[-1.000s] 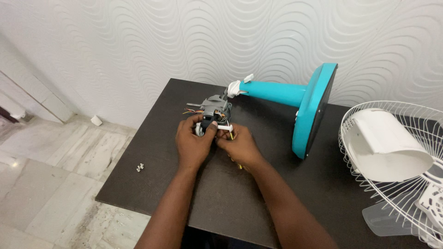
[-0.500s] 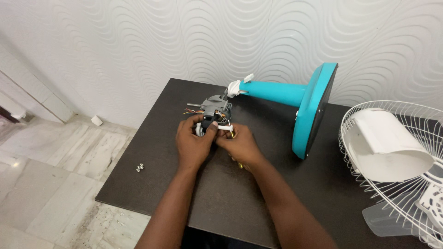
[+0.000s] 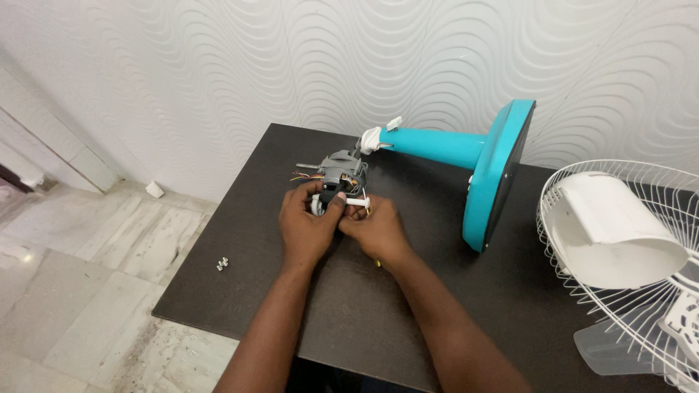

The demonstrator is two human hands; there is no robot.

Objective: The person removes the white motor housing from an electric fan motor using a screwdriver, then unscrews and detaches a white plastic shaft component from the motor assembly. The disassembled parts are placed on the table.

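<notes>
Nothing has moved since the earlier frame. Both the left hand (image 3: 309, 229) and right hand (image 3: 375, 229) stay closed around the grey fan motor (image 3: 338, 178) on the dark table (image 3: 378, 320), beside the teal fan stand (image 3: 473, 160).

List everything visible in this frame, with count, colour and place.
Motor: one, grey with coloured wires, table's far left, at both hands' fingertips.
Fan stand: one, teal, on its side, mid-table.
Grille: one, white wire, right edge.
Cover: one, white, lying in the grille.
Screws: small silvery cluster, table's left edge.
Table: one, dark brown.
Left hand: gripping a small white part by the motor.
Right hand: pinching the same part.
</notes>
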